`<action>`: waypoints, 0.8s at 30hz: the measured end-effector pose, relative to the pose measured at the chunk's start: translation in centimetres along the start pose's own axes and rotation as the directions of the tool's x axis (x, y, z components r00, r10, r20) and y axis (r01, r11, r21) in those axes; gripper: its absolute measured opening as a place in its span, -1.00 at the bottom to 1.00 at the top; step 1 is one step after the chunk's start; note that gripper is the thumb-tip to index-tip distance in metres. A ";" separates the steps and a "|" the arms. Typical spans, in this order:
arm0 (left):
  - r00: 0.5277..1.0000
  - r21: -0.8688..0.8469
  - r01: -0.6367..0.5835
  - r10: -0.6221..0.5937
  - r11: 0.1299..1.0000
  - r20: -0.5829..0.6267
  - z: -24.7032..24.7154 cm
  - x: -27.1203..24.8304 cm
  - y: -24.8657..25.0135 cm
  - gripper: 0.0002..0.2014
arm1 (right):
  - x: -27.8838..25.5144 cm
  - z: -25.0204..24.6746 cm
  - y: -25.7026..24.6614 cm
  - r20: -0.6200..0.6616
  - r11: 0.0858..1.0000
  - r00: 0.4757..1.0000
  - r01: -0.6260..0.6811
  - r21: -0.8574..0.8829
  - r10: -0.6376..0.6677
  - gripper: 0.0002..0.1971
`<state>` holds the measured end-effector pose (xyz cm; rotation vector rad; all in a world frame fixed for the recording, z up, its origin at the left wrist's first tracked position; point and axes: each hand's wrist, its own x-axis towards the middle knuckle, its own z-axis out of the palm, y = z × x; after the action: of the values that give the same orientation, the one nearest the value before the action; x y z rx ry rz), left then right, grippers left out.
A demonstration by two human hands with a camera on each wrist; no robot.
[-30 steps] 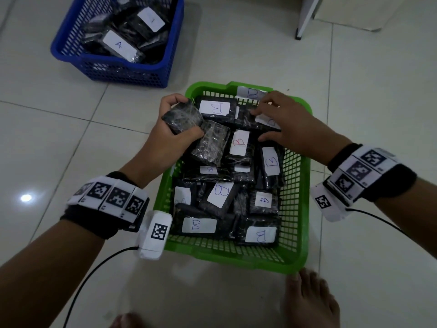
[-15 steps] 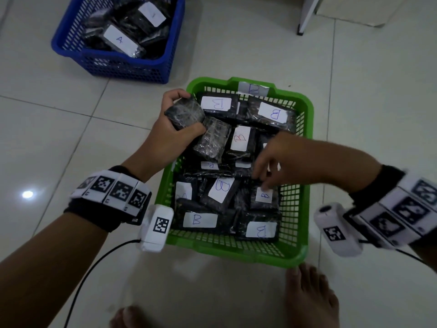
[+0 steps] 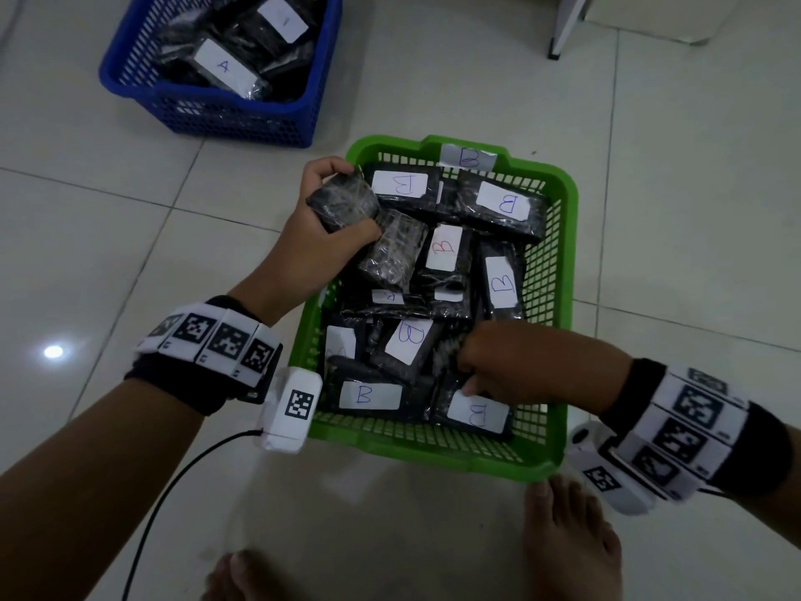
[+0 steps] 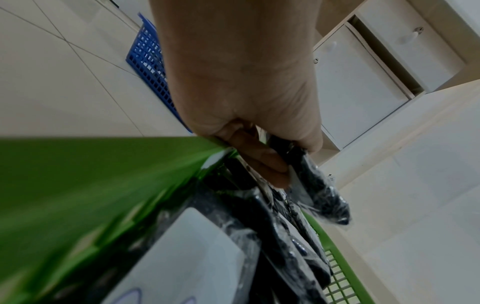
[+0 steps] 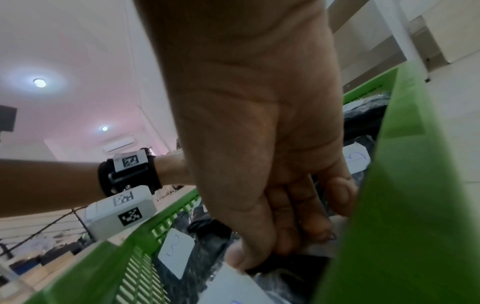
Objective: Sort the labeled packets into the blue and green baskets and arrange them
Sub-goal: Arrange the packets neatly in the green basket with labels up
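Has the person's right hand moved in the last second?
Yes. The right hand has come from the far end of the green plastic basket to its near end, nearer the person.

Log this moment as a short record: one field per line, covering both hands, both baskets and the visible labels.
left hand: grips a black packet, label side hidden, over the green basket's far left corner
right hand: fingers curled down among the packets at the near right of the green basket; whether they grip one cannot be told
green basket contents: black packets, all readable labels B; tag B on far rim
blue basket: farther left on the floor, holds black packets, one labelled A
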<state>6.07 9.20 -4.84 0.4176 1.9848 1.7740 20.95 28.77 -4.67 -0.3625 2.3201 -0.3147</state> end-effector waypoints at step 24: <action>1.000 0.038 -0.024 0.024 0.999 -0.015 -0.3 0.4 -0.6 -0.44 | 2.4 -1.3 -6.6 -0.258 0.942 0.909 0.334 -0.016 -0.327 -0.68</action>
<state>5.61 9.10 -5.42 0.4436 2.0349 1.7612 19.43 21.91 -3.16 -0.7435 2.4999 -0.5918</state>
